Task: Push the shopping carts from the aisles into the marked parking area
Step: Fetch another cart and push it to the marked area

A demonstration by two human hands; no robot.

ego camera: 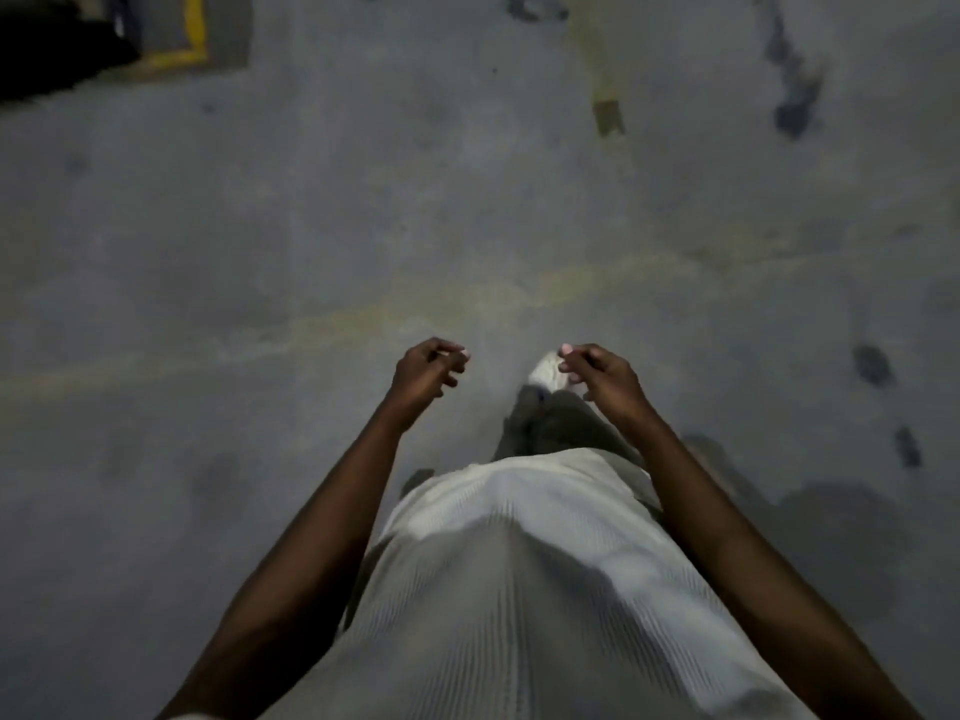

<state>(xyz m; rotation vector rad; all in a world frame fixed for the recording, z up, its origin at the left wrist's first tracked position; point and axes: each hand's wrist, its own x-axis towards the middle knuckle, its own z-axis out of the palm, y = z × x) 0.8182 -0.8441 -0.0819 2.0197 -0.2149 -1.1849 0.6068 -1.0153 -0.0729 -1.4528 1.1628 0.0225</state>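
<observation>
Head view: the left grip (428,376) and right grip (600,379) hang loosely curled above the concrete floor (311,200), holding nothing (no shopping cart shows in frame); a yellow painted corner (195,41) lies far ahead, left.

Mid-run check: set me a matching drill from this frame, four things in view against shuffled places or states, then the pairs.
Things:
1. left hand
2. bright yellow floor marking
3. white shoe
4. dark floor stains

Places or states:
A. upper left corner of the view
B. down the right side
C. loosely curled, holding nothing
D. partly behind the right hand

Pairs: 1-C, 2-A, 3-D, 4-B
</observation>
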